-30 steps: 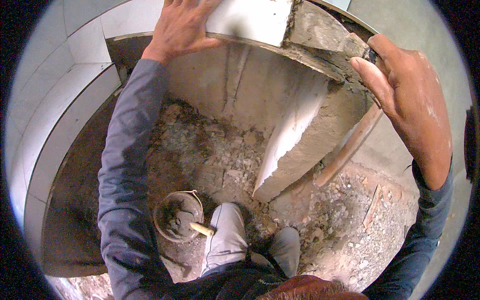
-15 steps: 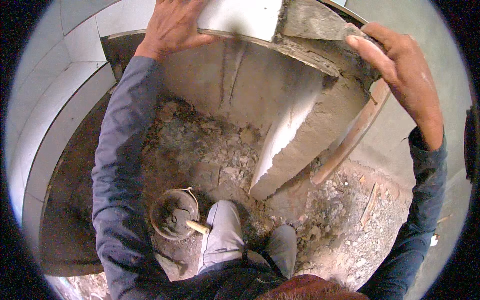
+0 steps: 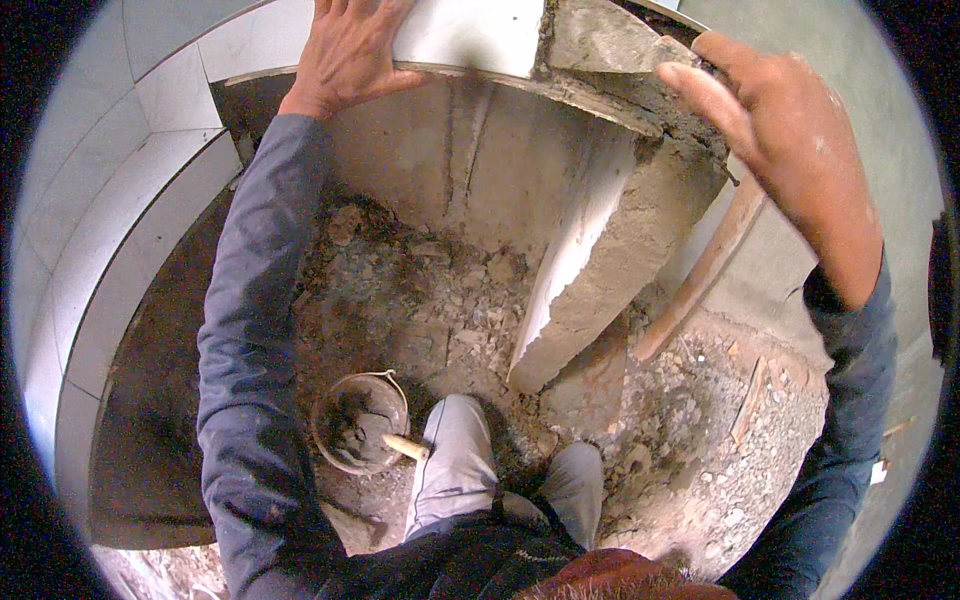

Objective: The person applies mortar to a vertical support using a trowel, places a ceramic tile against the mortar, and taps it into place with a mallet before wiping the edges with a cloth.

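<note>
My left hand (image 3: 350, 58) lies flat with fingers spread on the white tile (image 3: 470, 36) along the front edge of a counter. Its thumb reaches along the edge; the fingertips run out of the picture. At the counter's broken right end, my right hand (image 3: 805, 145) curls its thumb and fingers around the rough edge. Whatever sits inside that grip is mostly hidden. Between the hands, next to the tile, shows a bare grey mortar patch (image 3: 600, 38). Beneath the counter end stands a rough support wall (image 3: 610, 260) with one white face.
A bucket (image 3: 318, 425) with grey mix stands on the ground by my left leg, a wooden tool handle (image 3: 405, 446) jutting from it. A wooden strip (image 3: 700, 265) leans beside the support wall. Rubble (image 3: 690, 490) covers the ground. Tiled ledges (image 3: 110, 270) curve along the left.
The whole view has shifted slightly. My right hand has moved a little left and turned, still at the counter's end. My left hand stays on the tile.
</note>
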A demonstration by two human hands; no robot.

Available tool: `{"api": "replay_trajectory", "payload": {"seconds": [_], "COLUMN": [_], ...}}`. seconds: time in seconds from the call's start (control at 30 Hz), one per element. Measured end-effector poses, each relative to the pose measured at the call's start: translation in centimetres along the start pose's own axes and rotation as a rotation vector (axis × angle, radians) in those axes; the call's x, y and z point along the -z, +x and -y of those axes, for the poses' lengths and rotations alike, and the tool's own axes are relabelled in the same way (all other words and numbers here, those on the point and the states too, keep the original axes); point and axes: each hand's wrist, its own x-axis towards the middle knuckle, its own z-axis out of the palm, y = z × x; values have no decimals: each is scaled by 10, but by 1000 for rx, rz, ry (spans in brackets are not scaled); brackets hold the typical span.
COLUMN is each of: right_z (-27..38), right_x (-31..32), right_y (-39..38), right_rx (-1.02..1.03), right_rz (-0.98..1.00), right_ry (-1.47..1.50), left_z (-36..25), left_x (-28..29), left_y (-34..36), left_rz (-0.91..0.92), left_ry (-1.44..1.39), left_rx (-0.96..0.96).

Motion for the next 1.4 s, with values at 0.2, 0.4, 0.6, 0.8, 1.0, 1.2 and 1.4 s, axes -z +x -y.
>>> {"api": "replay_trajectory", "payload": {"seconds": [0.2, 0.4, 0.6, 0.8, 1.0, 1.2, 1.4], "right_z": [-58, -27, -23, -58, -35, -31, -46], "right_x": [-11, -5, -2, -2, -22, -21, -17], "right_y": [-10, 11, 13, -10, 5, 4, -24], "right_rx": [33, -103, -28, 14, -95, 10, -189], "right_rz": [36, 129, 112, 147, 72, -15, 133], "right_ry": [310, 242, 165, 302, 302, 166, 390], "left_z": [-1, -10, -5, -6, -11, 0, 0], "left_x": [0, 5, 3, 7, 5, 1, 2], "left_y": [-3, 3, 2, -1, 1, -1, -3], "left_rz": [53, 46, 19, 26, 32, 35, 38], "left_ry": [14, 18, 0, -16, 35, 28, 41], "left_rx": [38, 54, 40, 46, 50, 32, 31]}}
